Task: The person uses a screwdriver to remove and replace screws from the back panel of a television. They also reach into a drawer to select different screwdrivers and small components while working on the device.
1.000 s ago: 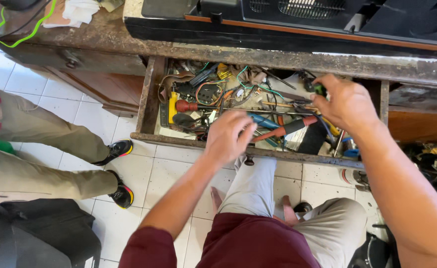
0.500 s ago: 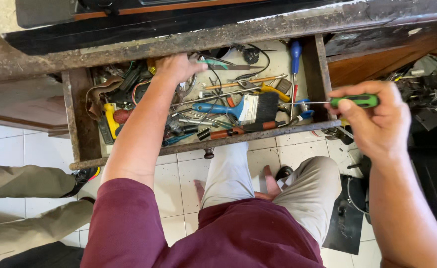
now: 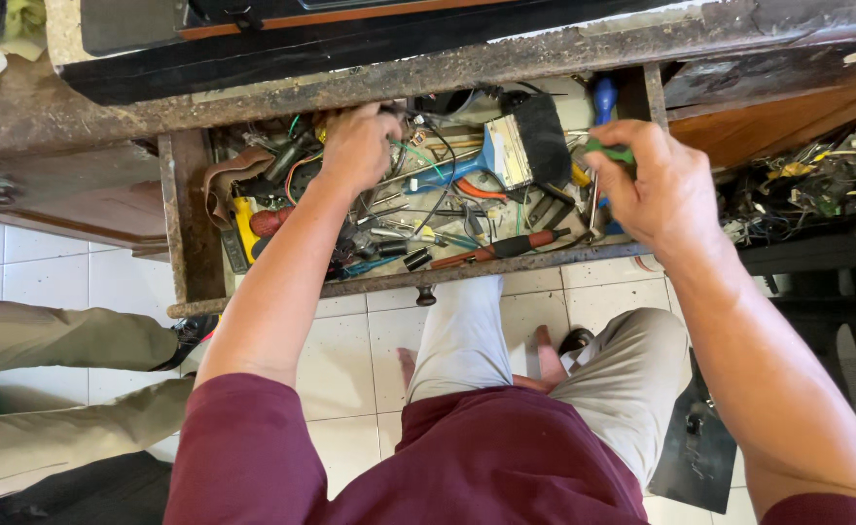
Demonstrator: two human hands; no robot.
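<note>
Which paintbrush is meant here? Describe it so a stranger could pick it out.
Start at the open wooden drawer under the bench edge. Toward its back right, between the left hand and right hand, lies the paintbrush: blue handle, metal band, wide black bristles, the only brush among tools and wires.

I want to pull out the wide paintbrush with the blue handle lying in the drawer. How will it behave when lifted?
The wide paintbrush with the blue handle probably lifts light and stiff; its dark bristles may flex. Wires crossing the handle could snag.
</note>
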